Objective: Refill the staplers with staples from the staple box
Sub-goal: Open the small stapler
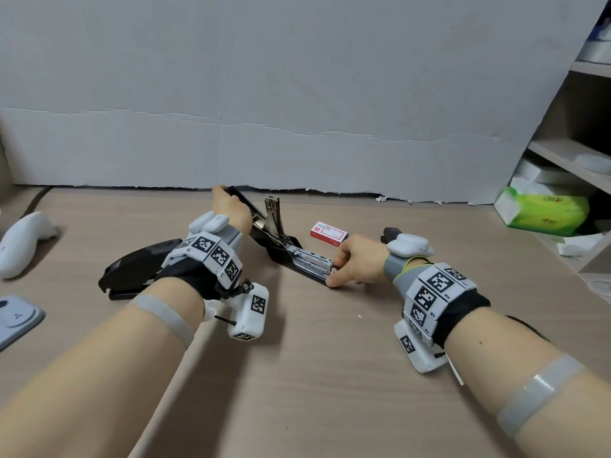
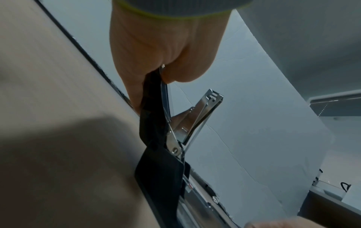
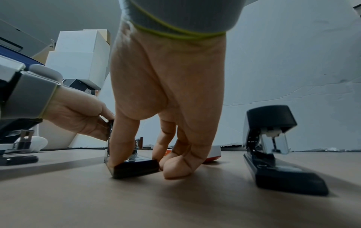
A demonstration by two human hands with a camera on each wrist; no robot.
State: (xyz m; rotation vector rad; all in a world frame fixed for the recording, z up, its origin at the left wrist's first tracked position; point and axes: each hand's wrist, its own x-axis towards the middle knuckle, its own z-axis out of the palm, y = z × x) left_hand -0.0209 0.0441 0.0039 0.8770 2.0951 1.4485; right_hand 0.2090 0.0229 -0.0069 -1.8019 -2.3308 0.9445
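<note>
A black stapler lies flipped open on the wooden table, its steel staple channel bare and its metal inner arm standing up. My left hand pinches the swung-back black top cover at the far end. My right hand grips the front end of the stapler's base, thumb on one side and fingers on the other. The red and white staple box lies closed just behind the right hand. A second black stapler sits at the left, a third stapler right of my right hand.
A grey board walls off the back of the table. Shelves with a green tissue pack stand at the right. A white handheld device and a grey gadget lie at the left edge.
</note>
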